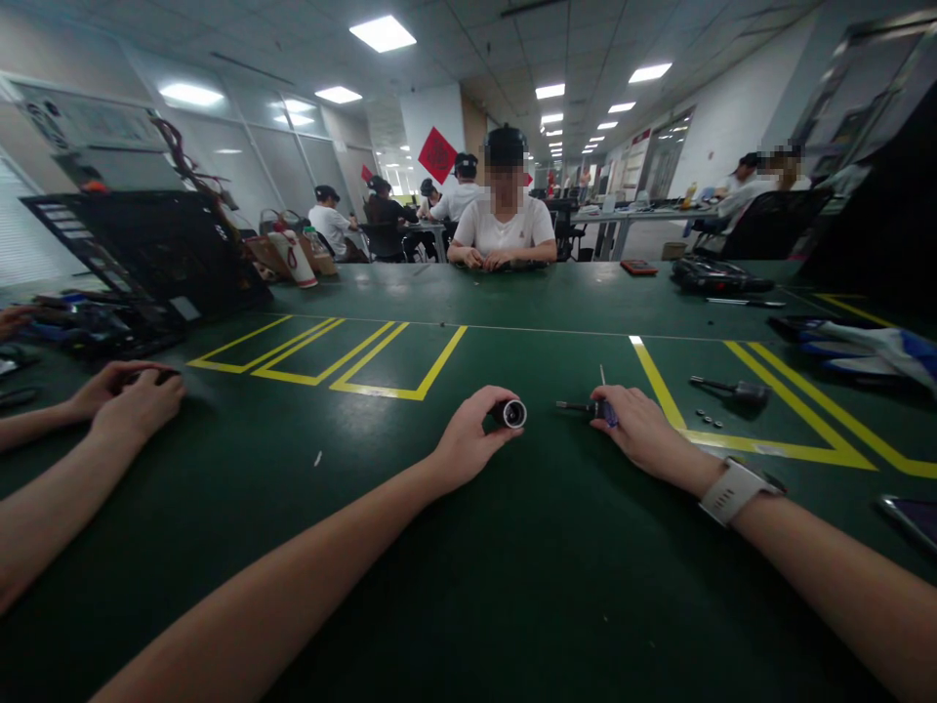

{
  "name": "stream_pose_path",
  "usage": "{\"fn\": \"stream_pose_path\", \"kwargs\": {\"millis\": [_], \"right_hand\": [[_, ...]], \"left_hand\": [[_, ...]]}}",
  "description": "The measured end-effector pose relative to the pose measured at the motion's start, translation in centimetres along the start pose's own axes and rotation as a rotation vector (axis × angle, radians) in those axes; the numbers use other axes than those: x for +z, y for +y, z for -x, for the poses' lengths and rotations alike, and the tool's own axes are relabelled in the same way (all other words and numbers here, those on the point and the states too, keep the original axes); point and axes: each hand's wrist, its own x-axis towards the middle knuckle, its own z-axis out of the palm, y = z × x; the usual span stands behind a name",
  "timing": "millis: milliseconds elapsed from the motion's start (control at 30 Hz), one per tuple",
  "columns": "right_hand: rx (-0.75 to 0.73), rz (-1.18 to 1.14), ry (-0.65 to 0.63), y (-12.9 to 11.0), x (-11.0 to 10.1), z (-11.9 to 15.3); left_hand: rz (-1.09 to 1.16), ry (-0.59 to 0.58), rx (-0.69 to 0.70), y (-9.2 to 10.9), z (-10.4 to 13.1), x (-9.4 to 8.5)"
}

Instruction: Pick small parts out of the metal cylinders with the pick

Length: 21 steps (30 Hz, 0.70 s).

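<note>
My left hand (pixel 472 439) is wrapped round a short black cylinder (pixel 514 414); its open end, ringed in silver, faces me. To its right, my right hand (pixel 640 430), with a pale watch on the wrist, rests low over the table with fingers closed on a small tool with a purple-blue handle (pixel 609 414). A dark shaft (pixel 572 405) points left from those fingers, and a thin metal rod (pixel 602 375) sticks up behind them. How these parts join is hidden. Beyond my right hand lie a black part with a shaft and thick end (pixel 743 392) and several small metal pieces (pixel 708 420).
Yellow tape (pixel 776 448) marks the green table (pixel 439 576). Another person's hands (pixel 139 400) work at the left. A co-worker (pixel 505 229) sits opposite. Blue-white gloves (pixel 864 350), a black device (pixel 717 275) and a phone-like object (pixel 910 519) lie right; a black frame (pixel 176 249) stands left.
</note>
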Motion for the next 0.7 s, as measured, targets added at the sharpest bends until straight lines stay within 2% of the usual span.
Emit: {"fn": "stream_pose_path", "kwargs": {"millis": [167,300,700], "right_hand": [[0.115,0.061,0.044,4.5,-1.0,-0.2],[0.161,0.075,0.048,6.9,-1.7,-0.3],[0.214,0.078,-0.002,9.4,-3.7,-0.4]], "left_hand": [[0.008,-0.013,0.009,0.0,0.1,0.0],[0.012,-0.018,0.009,0.0,0.2,0.0],[0.018,-0.052,-0.007,0.3,0.2,-0.1]]}}
